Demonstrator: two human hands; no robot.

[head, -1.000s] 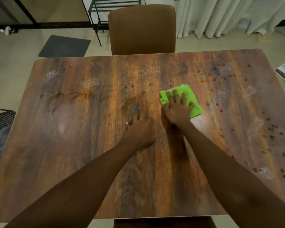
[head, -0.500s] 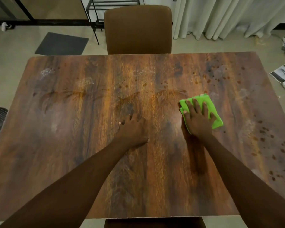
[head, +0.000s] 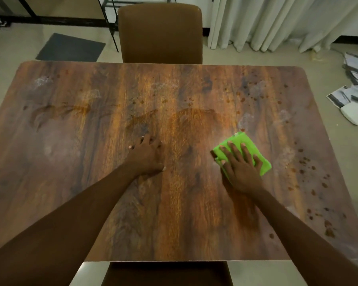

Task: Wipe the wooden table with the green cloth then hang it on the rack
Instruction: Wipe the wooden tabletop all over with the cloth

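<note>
The wooden table (head: 70, 162) fills the view, with brown drops and pale smears mostly on its right half. A folded green cloth (head: 246, 144) lies flat on the table, right of centre. My right hand (head: 241, 166) presses down on it with fingers spread, covering most of its near part. My left hand (head: 147, 155) rests on the bare wood near the middle, fingers bent, holding nothing. A black metal rack (head: 132, 1) stands at the far wall behind the chair, only its lower bars in view.
A brown chair (head: 160, 34) stands at the table's far side and another seat (head: 165, 273) at the near edge. A dark mat (head: 70, 47) lies on the floor at far left. Curtains (head: 277, 21) hang at far right, with papers (head: 351, 96) on the floor.
My right hand has slid the green cloth to the right and towards me across the table. My left hand has stayed planted near the middle.
</note>
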